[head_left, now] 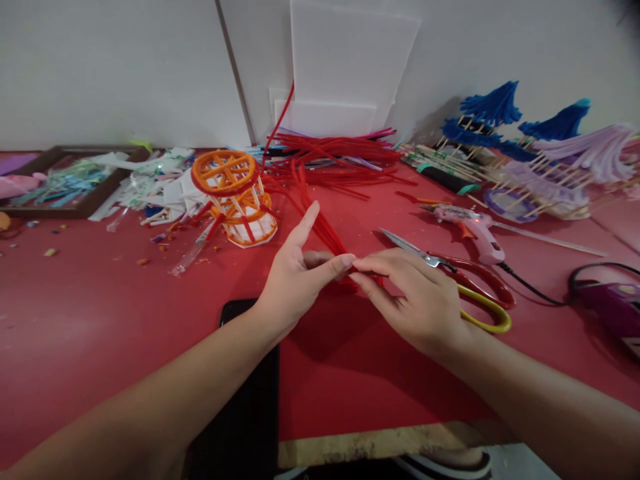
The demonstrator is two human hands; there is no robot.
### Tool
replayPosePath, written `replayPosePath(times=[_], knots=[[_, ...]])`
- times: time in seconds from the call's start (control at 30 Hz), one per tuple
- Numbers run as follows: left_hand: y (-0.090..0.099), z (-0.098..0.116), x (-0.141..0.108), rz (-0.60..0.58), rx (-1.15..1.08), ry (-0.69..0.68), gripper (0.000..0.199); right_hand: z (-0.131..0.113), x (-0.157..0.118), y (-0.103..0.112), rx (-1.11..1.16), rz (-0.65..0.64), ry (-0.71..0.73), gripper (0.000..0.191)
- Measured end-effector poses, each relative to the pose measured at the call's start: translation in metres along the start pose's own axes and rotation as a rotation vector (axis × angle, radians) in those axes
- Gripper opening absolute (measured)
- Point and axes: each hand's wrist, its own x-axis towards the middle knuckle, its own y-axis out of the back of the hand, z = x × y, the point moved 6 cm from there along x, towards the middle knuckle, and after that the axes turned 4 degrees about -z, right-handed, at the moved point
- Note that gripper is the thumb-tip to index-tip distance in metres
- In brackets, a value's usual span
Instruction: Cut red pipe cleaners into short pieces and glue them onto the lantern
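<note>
Several red pipe cleaners [325, 230] run as a loose bundle from between my hands toward the back of the table. My left hand [300, 273] pinches them between thumb and fingers, one finger pointing up. Against its thumb tip, my right hand [415, 293] is closed in a pinch on the red pipe cleaner ends; the exact grip is partly hidden by the fingers. Just right of that hand lie scissors [430, 259] with one red and one yellow handle loop. Behind my left hand stands an orange, white and red pipe cleaner frame [235, 200] shaped like a small tower.
A pink glue gun [473, 230] with a cord lies at right, near blue and lilac roofed models [560, 167]. More red pipe cleaners [345, 157] are heaped at the back. A black phone [245, 400] lies under my left forearm. A brown frame [95, 200] holds scraps.
</note>
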Motion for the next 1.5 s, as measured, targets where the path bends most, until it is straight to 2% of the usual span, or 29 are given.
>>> replayPosePath(times=[0.17, 0.33, 0.4, 0.5, 0.73, 0.87, 0.97, 1.07, 1.2, 1.33, 1.5], knots=[[-0.004, -0.001, 0.001, -0.045, -0.06, 0.013, 0.1, 0.002, -0.001, 0.002, -0.031, 0.031, 0.024, 0.01], [-0.004, 0.0, 0.002, -0.067, -0.033, -0.013, 0.07, 0.002, 0.0, 0.002, 0.004, 0.024, 0.042, 0.008], [-0.001, 0.001, 0.002, -0.05, -0.009, -0.034, 0.065, 0.002, 0.0, 0.001, 0.026, 0.009, 0.049, 0.006], [0.001, 0.002, 0.001, -0.029, 0.012, -0.031, 0.067, 0.004, 0.0, 0.0, 0.048, -0.011, 0.032, 0.005], [-0.003, 0.003, 0.0, -0.045, 0.064, -0.006, 0.091, 0.007, 0.0, -0.001, 0.099, -0.008, -0.039, 0.008], [-0.002, 0.005, -0.001, -0.038, 0.112, -0.041, 0.093, 0.011, -0.001, -0.004, 0.124, -0.017, -0.15, 0.007], [0.001, 0.009, -0.002, 0.01, 0.161, -0.095, 0.095, 0.018, -0.003, -0.007, 0.201, -0.049, -0.298, 0.004], [0.003, 0.011, -0.003, 0.029, 0.207, -0.127, 0.098, 0.027, -0.005, -0.017, 0.442, -0.155, -0.485, 0.012], [0.0, 0.011, -0.003, -0.028, 0.185, -0.126, 0.099, 0.03, -0.008, -0.034, 0.866, -0.31, -0.696, 0.026], [-0.003, 0.01, -0.002, -0.032, 0.16, -0.131, 0.102, 0.031, -0.008, -0.04, 1.061, -0.258, -0.782, 0.029], [-0.002, 0.009, -0.006, 0.056, 0.275, -0.194, 0.099, 0.034, -0.01, -0.04, 0.944, -0.158, -0.806, 0.024]])
